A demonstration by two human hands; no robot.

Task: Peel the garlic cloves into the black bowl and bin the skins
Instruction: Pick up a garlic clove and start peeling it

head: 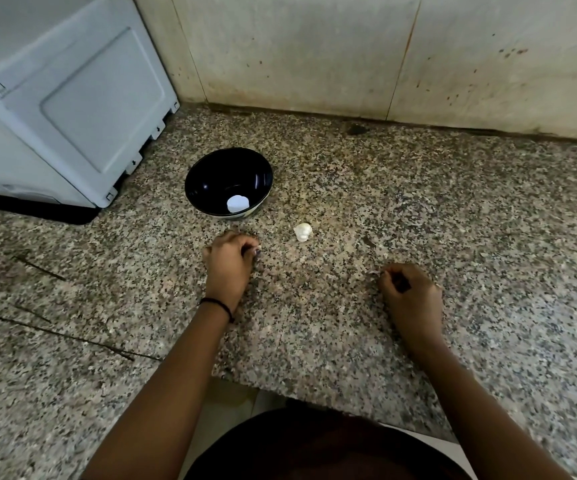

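Note:
The black bowl (261,168) stands on the speckled granite counter (418,209), just left of centre. Low inside it lies a bright white patch (237,203); I cannot tell whether that is a clove or a glare. A small white piece of garlic (303,232) lies on the counter to the right of the bowl. My left hand (230,263) rests on the counter just in front of the bowl, fingers curled into a loose fist, with nothing visible in it. My right hand (410,292) rests further right and nearer me, its fingers curled too, nothing visible in its grip.
A large white appliance (58,98) fills the back left corner, close to the bowl. A stained wall (349,53) closes off the back of the counter. The counter's front edge (315,393) runs just before my body. No bin is in view.

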